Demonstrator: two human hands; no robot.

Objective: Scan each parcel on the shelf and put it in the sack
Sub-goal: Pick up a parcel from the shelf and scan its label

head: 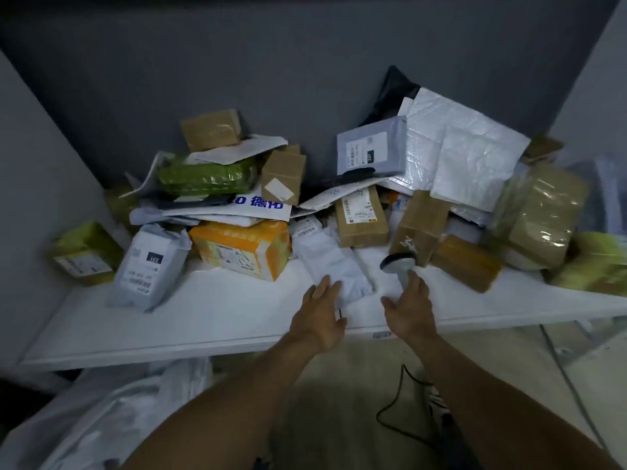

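Low left, nearest me: crumpled white plastic sack; I cannot see its mouth. A thin black cable loops below the right forearm.

Left grip is wide, fingers straight, tips resting on the near end of the long white plastic mailer. That mailer is my 1 target parcel, lying flat on the white shelf.

Right grip, just beside the mailer, holds the handle of the grey handheld scanner, thumb out to the side.

My read: the step is lifting the mailer for scanning.
- No label legible on its near part, so I'd hook my fingers under the near edge, lift and turn it.
- Bring the barcode to the scanner head.
- The film looks slick, so pinch firmly.

Behind, the orange printed carton and the brown cardboard box crowd the mailer's far end. I'd draw it toward me so neither tips.
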